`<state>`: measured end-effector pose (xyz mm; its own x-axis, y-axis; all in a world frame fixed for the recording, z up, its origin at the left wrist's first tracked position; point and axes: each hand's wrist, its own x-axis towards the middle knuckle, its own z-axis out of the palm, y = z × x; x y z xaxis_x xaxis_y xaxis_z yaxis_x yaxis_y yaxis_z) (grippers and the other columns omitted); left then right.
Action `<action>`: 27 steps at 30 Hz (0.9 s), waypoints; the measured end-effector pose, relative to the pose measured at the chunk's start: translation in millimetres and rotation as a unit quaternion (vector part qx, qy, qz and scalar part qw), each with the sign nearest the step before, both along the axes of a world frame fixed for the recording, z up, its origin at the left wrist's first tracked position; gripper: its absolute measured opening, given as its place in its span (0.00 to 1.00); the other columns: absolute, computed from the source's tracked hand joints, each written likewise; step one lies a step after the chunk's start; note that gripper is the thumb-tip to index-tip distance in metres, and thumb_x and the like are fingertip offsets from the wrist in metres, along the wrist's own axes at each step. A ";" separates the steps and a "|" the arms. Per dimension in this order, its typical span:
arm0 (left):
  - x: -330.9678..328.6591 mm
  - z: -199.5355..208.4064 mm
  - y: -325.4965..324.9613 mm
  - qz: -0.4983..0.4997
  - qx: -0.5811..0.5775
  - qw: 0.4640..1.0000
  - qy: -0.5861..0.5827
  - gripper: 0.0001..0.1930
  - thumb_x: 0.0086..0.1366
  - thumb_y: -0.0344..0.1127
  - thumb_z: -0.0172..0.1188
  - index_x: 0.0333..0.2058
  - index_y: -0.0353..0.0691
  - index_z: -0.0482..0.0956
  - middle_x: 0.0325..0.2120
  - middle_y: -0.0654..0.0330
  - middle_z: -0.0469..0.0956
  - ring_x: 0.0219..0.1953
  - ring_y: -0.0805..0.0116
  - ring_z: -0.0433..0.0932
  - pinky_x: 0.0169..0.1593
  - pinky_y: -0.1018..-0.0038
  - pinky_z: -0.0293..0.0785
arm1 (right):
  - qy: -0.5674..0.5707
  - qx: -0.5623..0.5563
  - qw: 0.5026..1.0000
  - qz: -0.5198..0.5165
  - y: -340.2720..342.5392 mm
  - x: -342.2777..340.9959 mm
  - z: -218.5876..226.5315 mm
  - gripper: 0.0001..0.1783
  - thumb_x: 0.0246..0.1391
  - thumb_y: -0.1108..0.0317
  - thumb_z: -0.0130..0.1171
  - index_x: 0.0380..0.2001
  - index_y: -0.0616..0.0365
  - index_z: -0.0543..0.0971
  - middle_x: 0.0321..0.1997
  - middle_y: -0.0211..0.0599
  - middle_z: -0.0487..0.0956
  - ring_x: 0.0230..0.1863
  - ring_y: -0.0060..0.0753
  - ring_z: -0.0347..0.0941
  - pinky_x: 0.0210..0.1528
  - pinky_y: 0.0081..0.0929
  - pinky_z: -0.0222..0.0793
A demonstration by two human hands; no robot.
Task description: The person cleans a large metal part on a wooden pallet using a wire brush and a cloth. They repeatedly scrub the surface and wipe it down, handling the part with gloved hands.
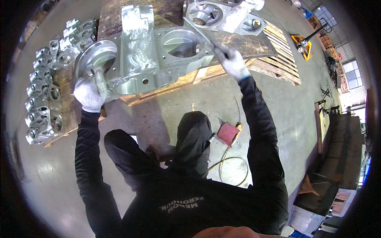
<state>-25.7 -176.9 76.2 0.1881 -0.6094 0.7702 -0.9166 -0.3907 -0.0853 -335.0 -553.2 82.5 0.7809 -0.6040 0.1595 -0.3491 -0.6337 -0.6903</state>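
Note:
A large machined metal part [139, 53] with two big round bores lies across a dark tabletop in front of me. At the near left rim of its left bore, my left hand [91, 91], in a white knit glove, is closed on the metal edge. My right hand [232, 63], gloved alike, grips the dark handle of a long, thin flat file [198, 31]. The file slants up and left over the right end of the part, beside the right bore. Whether its blade touches the metal I cannot tell.
Another machined housing [222, 16] sits behind the part. Many smaller metal castings [43, 95] crowd the left side. Wooden pallets [279, 51] stand right of the tabletop, a yellow pallet jack [303, 47] beyond. A red object [228, 134] and hose [246, 170] lie on the floor.

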 end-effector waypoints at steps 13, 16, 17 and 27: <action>-2.2 -0.7 -2.0 -0.029 -0.050 0.998 0.022 0.16 0.66 0.33 0.61 0.18 0.41 0.79 0.14 0.54 0.75 0.17 0.52 0.76 0.26 0.60 0.72 | 0.022 -0.047 0.999 -0.017 -18.5 28.5 -0.3 0.22 0.66 0.56 0.57 0.57 0.55 0.81 0.53 0.57 0.82 0.56 0.50 0.80 0.58 0.37 0.75; -1.1 -3.0 -2.1 -0.015 -0.051 0.999 0.002 0.15 0.66 0.33 0.62 0.18 0.41 0.80 0.14 0.53 0.75 0.17 0.51 0.76 0.26 0.60 0.72 | 0.109 -0.141 0.984 -0.005 -18.0 33.1 27.2 0.22 0.65 0.55 0.57 0.57 0.52 0.81 0.43 0.55 0.85 0.46 0.50 0.83 0.49 0.40 0.77; -1.0 -3.9 -1.6 -0.021 -0.060 0.998 -0.008 0.14 0.68 0.32 0.60 0.21 0.38 0.82 0.16 0.53 0.77 0.17 0.52 0.76 0.25 0.60 0.69 | 0.166 -0.163 0.973 -0.005 -16.1 18.0 33.6 0.22 0.66 0.59 0.57 0.60 0.54 0.79 0.44 0.52 0.86 0.46 0.42 0.83 0.50 0.37 0.76; -7.8 2.4 -4.7 -0.002 -0.081 0.997 -0.006 0.14 0.65 0.37 0.62 0.20 0.40 0.82 0.15 0.53 0.76 0.17 0.51 0.76 0.27 0.61 0.73 | 0.021 0.005 0.999 -0.041 -28.4 32.5 -6.1 0.21 0.69 0.64 0.56 0.62 0.56 0.78 0.50 0.52 0.85 0.49 0.33 0.82 0.56 0.30 0.73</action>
<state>-33.5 -181.6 78.6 0.1764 -0.4776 0.8607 -0.9173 -0.3969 -0.0322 -302.5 -581.6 76.4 0.7351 -0.6671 0.1210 -0.4284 -0.5953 -0.6797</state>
